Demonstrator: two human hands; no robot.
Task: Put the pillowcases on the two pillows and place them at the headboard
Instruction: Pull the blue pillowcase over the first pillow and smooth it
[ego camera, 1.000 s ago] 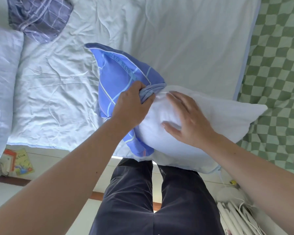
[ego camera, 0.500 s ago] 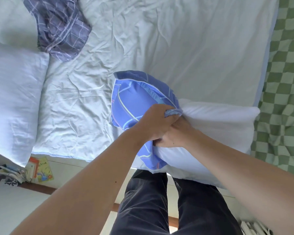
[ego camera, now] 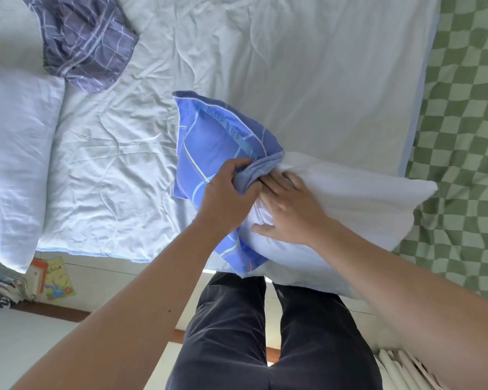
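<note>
Left hand: our left hand has its fingers curled tight on the bunched hem of the blue pillowcase — we judge this keeps the mouth open and pulled toward the bare end.
Right hand: our right hand lies flat on the white pillow, fingers straight and slightly spread, fingertips tucked at the hem — probably pressing the filling down so the cloth can slide over it.
Pillow position: it lies across the near edge of the bed sheet, one end inside the case, most of it uncovered.
Pillowcase fabric: thin, smooth cloth, blue with pale lines and a band reading "SLEEP"; gathered into soft folds where we grip it.
Pillow feel: plump and yielding, dented under the palm, corners pointed.
Second pillow: a white pillow at the left edge, bare, beside a crumpled grey checked pillowcase.
Bedding: wrinkled pale sheet; green checkered blanket to the right.
</note>
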